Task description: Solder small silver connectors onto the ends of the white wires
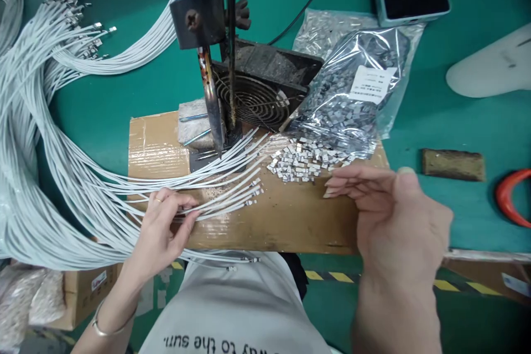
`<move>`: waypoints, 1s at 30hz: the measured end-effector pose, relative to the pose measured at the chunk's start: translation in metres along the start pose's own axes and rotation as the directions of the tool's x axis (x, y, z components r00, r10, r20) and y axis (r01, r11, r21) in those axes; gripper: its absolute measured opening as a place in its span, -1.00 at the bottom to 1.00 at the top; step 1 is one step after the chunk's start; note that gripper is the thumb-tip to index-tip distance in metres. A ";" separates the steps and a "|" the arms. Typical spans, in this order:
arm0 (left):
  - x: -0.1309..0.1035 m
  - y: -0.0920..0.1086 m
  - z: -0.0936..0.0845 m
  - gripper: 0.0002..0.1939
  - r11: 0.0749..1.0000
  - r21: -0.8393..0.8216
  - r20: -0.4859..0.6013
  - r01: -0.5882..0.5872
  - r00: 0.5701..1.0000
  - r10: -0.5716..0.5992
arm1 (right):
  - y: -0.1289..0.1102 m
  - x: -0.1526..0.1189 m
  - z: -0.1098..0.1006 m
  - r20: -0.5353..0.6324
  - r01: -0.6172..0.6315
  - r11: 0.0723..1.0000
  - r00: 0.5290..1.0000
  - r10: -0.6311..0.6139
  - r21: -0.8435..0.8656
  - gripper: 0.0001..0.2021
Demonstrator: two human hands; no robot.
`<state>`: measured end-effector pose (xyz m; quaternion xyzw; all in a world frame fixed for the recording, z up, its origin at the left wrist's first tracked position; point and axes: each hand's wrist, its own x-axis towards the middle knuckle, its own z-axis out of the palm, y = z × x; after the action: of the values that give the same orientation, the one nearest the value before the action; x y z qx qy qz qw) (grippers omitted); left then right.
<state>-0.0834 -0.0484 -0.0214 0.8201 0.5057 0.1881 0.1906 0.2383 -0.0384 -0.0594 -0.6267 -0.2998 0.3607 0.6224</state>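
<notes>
Taking the room first, we see a green floor (332,304) with yellow-and-black striping along the bottom of the frame, then our green bench (435,121), a cardboard sheet (286,229) flat at centre. White cables (62,144) sweep from the left to mid-frame, passing near the tip of the soldering iron (212,108); if it is hot, a nudge could scorch them. Our right grip (398,215) hangs loosely parted, our left grip (168,224) pinches several cables, and a careless brush could scatter the small metal pieces (296,160) right of centre.
</notes>
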 end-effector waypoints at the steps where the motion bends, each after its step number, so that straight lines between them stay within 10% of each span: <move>1: 0.005 0.001 -0.001 -0.79 0.999 -0.054 0.024 -0.005 1.000 0.007 | -0.001 0.000 -0.001 0.021 0.019 1.000 1.000 -0.019 -0.010 -0.50; 8: 0.029 0.016 0.008 -0.81 0.984 -0.174 -0.179 -0.034 0.984 0.002 | -0.003 -0.005 -0.007 0.111 0.135 0.957 0.988 -0.110 -0.256 -0.61; 13: 0.032 0.036 0.005 -0.79 0.889 -0.458 0.125 0.024 0.991 0.037 | -0.001 -0.007 -0.005 0.258 0.288 0.863 0.947 -0.192 -0.415 -0.97; 17: 0.039 0.050 0.010 -0.95 0.726 -0.650 0.329 0.223 0.944 0.004 | 0.001 -0.006 0.002 0.408 0.442 0.748 0.878 -0.249 -0.495 -0.97; 23: 0.041 0.050 0.031 -0.78 0.229 -0.802 0.470 0.551 0.820 -0.327 | 0.001 -0.008 0.001 0.513 0.527 0.646 0.826 -0.235 -0.553 -0.90; 30: 0.046 0.051 0.034 -0.73 0.060 -0.824 0.495 0.563 0.768 -0.407 | -0.009 -0.028 0.007 0.320 0.246 0.844 0.943 -0.094 -0.476 -0.96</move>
<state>-0.0084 -0.0325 -0.0191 0.3240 0.5158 0.3218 0.7249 0.2172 -0.0572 -0.0484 -0.6809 -0.5253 0.2975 0.4147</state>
